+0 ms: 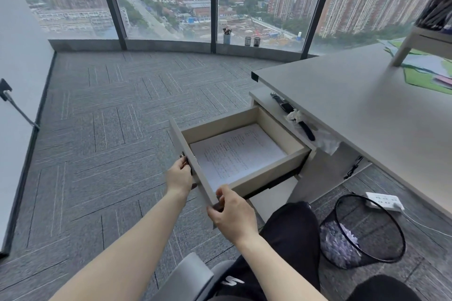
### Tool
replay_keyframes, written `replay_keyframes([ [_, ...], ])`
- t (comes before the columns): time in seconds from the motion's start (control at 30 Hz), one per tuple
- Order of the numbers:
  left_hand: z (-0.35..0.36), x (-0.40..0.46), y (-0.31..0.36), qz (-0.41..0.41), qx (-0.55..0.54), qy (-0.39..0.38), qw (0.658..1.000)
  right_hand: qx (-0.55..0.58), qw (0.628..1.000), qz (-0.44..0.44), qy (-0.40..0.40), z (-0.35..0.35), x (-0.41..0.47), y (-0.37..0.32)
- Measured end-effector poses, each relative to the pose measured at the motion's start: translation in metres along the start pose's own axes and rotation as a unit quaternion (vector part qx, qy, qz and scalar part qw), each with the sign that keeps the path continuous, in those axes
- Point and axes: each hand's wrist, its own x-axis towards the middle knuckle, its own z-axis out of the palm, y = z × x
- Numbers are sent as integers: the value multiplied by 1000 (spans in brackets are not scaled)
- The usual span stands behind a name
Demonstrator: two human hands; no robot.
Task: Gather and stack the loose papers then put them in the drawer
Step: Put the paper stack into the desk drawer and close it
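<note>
No text can be read: the white printed papers (238,154) in the open beige wooden drawer (247,179), centre frame, carry lines too small and blurred to read.

Print on papers (234,154) too small to read; left-hand fingertips (184,157) hidden behind drawer (195,166) front; table (367,110) cut off at right.

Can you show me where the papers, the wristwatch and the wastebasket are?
papers (234,154): head view, middle of the top sheet in the open drawer.
wristwatch (286,106): head view, its dark face.
wastebasket (381,234): head view, inner mesh wall.
</note>
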Motion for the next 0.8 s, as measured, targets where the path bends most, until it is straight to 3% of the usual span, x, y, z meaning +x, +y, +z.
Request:
replay_keyframes([
  [0.57,80,10,12,14,-12,-66,998,-4,993,96,73,-34,22,50],
  [0.8,115,14,12,14,-48,-111,993,67,976,171,114,-52,33,69],
])
